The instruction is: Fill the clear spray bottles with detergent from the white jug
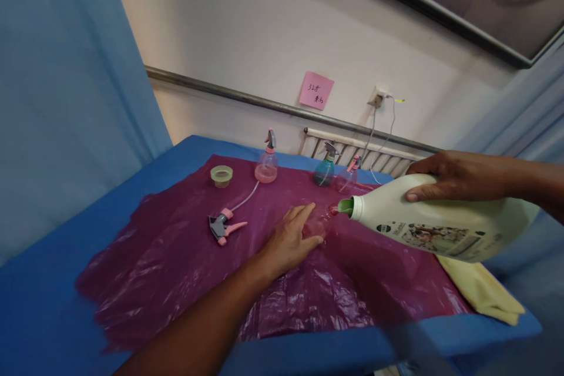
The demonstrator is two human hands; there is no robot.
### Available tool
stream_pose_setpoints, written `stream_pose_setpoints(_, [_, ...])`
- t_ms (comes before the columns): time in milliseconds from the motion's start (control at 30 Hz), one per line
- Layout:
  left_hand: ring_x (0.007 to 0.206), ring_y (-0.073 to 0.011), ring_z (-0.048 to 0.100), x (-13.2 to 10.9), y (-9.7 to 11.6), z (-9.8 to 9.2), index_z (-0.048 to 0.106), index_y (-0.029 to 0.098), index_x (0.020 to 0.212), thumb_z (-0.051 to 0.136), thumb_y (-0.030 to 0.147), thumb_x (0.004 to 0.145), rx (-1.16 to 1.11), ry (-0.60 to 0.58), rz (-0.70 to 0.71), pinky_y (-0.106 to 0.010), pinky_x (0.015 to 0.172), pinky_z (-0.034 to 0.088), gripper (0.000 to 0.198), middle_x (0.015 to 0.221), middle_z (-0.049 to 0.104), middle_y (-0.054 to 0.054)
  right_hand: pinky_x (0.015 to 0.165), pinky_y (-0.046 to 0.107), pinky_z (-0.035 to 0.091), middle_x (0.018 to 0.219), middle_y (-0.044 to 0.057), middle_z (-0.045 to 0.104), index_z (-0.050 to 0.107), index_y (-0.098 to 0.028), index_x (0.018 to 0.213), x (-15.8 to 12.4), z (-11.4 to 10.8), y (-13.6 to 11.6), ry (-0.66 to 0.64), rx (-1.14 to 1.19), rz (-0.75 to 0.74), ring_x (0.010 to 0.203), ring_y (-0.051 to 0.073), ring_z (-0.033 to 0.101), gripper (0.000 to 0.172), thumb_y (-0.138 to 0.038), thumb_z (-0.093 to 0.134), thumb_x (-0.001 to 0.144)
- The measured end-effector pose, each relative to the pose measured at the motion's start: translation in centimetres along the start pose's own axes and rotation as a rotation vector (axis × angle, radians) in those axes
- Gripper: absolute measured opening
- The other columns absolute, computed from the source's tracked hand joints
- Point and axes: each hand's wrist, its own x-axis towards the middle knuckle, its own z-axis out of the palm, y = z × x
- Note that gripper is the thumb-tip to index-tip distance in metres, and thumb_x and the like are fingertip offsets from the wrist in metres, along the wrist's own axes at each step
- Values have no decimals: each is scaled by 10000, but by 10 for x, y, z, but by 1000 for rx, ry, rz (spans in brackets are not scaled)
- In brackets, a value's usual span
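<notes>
My right hand (445, 176) grips a large white detergent jug (436, 220) by its upper side. The jug is tipped nearly level, and its green-lined spout (346, 207) meets the mouth of a clear spray bottle body (319, 222) without its head. Around that bottle's left side my left hand (293, 238) is curled, thumb and fingers on either side. Whether liquid is flowing cannot be made out. Left of this hand, a grey and pink spray head (222, 226) lies on the purple plastic sheet (176, 270), its tube pointing away.
Farther back stand a spray bottle with pink liquid (266, 167), a teal one (325, 170), a clear one with a pink head (349, 176) and a small greenish tub (221, 175). A yellow cloth (482, 288) lies at right. Behind the blue-covered table (39, 299) are a radiator and cords.
</notes>
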Motion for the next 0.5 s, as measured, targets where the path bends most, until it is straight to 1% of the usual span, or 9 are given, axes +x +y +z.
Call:
stream_pose_setpoints(167, [1574, -355, 489, 0, 2, -1, 495, 246, 1663, 798, 341, 917, -2, -13, -15, -534, 1319, 395, 811, 1678, 537, -143, 673, 333, 637, 1037, 95, 870, 778, -239, 1153, -1, 1, 0, 3, -12, -12, 904, 332, 829, 548, -673, 825, 821])
stream_pose_setpoints(300, [1574, -357, 488, 0, 1, -1, 493, 250, 1665, 807, 350, 919, -2, -21, -14, -541, 1318, 394, 815, 1686, 532, -141, 666, 343, 643, 1048, 106, 868, 769, -231, 1187, -1, 1, 0, -2, 2, -12, 882, 329, 825, 568, -672, 814, 832])
stream_pose_setpoints(500, [1586, -353, 476, -1, 2, -2, 494, 245, 1665, 791, 347, 931, 0, -17, -17, -529, 1325, 383, 798, 1697, 521, -142, 673, 330, 634, 1045, 109, 866, 766, -226, 1168, 0, 0, 1, 3, -30, -13, 905, 329, 828, 554, -671, 808, 841])
